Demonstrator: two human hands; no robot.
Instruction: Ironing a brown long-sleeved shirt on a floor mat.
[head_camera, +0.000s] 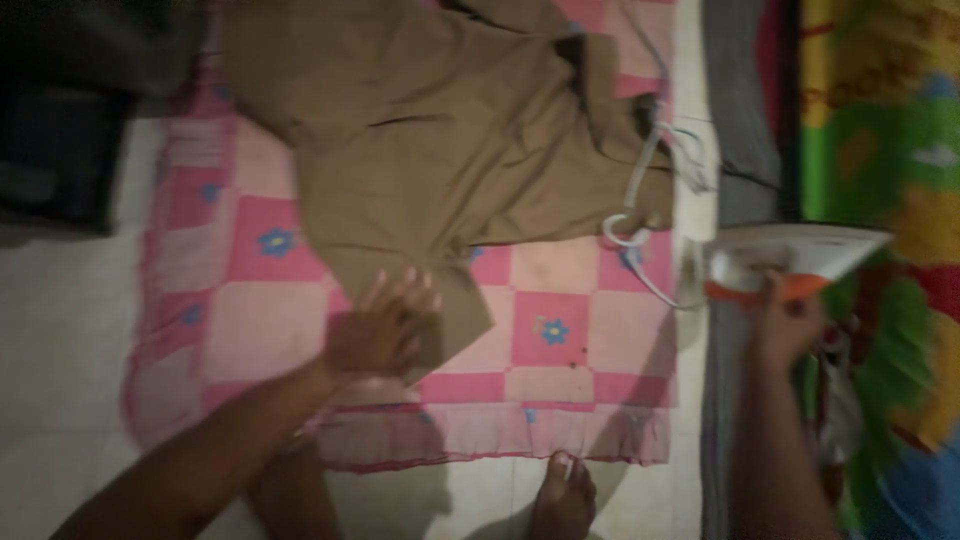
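Left hand (378, 332), grip open, fingers spread flat on the near corner of the brown garment (440, 150), which lies across the far half of the pink checked cloth (560, 330) on the floor. Right hand (787, 322) grip closed on the white-and-orange iron (790, 258), just off the cloth's right edge.

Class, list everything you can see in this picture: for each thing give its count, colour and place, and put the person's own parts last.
Brown garment: one, brown, spread on the cloth, top centre.
Checked cloth: one, pink with blue flowers, on the floor.
Iron: one, white and orange, right of the cloth.
Cord: one, white, looped over the garment's right edge.
Tiled floor: pale, left and bottom.
Patterned mat: one, green, yellow and red, far right.
Foot: one, bottom edge.
Left hand: flat on the garment's lower corner.
Right hand: grip closed on the iron.
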